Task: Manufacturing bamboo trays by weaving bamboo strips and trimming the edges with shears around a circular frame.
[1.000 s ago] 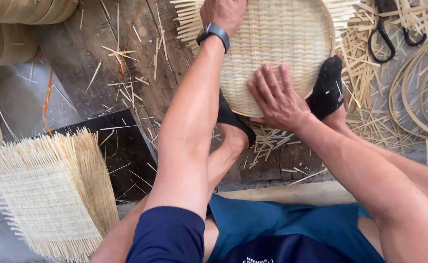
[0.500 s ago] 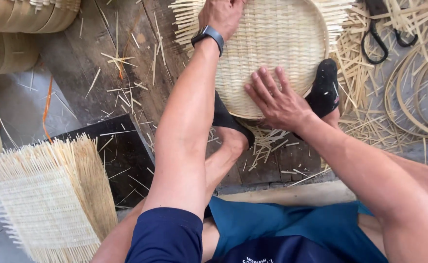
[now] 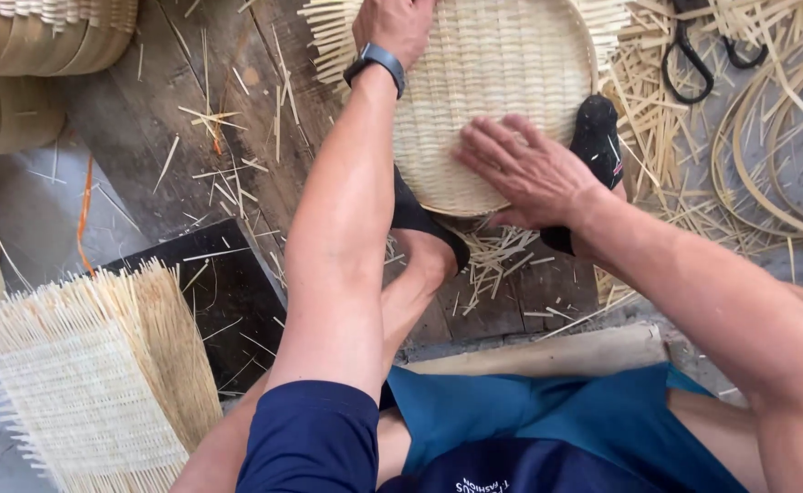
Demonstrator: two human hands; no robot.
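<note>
We press our right hand (image 3: 524,173) flat on the near part of the round woven bamboo tray (image 3: 502,82), fingers (image 3: 488,137) spread and extended, gripping nothing; the tray lies on the wooden plank floor (image 3: 173,155) directly under those fingers, and a foot in a black sock (image 3: 598,137) touches its rim just beside the palm. Our left hand (image 3: 392,27), with a wristwatch (image 3: 376,64) on its wrist, rests on the tray's far left edge beyond the right fingers; we cannot tell how far its fingers are closed, as the frame cuts them off. Black shears (image 3: 693,55) lie among bamboo strips (image 3: 675,137) well apart from the right fingers, and a square woven mat (image 3: 82,383) lies well apart on the left arm's outer side.
</note>
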